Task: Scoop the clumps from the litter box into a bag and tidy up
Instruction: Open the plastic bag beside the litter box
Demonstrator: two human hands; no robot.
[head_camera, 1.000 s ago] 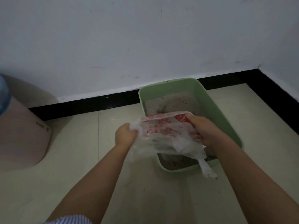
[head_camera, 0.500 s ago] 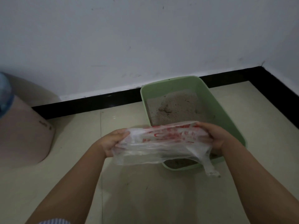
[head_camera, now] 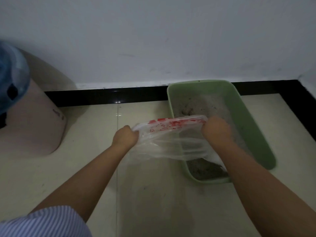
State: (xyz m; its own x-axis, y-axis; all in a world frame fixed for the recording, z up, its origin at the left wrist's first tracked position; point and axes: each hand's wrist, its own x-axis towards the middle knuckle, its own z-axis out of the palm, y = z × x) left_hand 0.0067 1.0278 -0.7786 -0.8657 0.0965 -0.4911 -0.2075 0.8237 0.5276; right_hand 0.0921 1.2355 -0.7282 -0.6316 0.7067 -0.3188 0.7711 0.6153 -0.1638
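A green litter box [head_camera: 253, 127] stands on the tiled floor against the black skirting, filled with grey litter [head_camera: 198, 106] that has a darker clump near its far end. Stretched between both hands over the box's near left part is a clear plastic bag [head_camera: 171, 139] with red print. My left hand [head_camera: 124, 136] grips the bag's left edge in a fist. My right hand [head_camera: 216, 130] grips its right edge above the litter, blurred by motion. No scoop is in view.
A pink rounded bin [head_camera: 32, 124] with a blue bag [head_camera: 12, 74] at its top stands at the left by the white wall. Beige floor tiles [head_camera: 85, 168] spread in front of me. The room's corner lies at the far right.
The view has shifted left, so the box now sits further right. Both hands have pulled the bag wider apart, and the left hand has closed into a fist on its edge.
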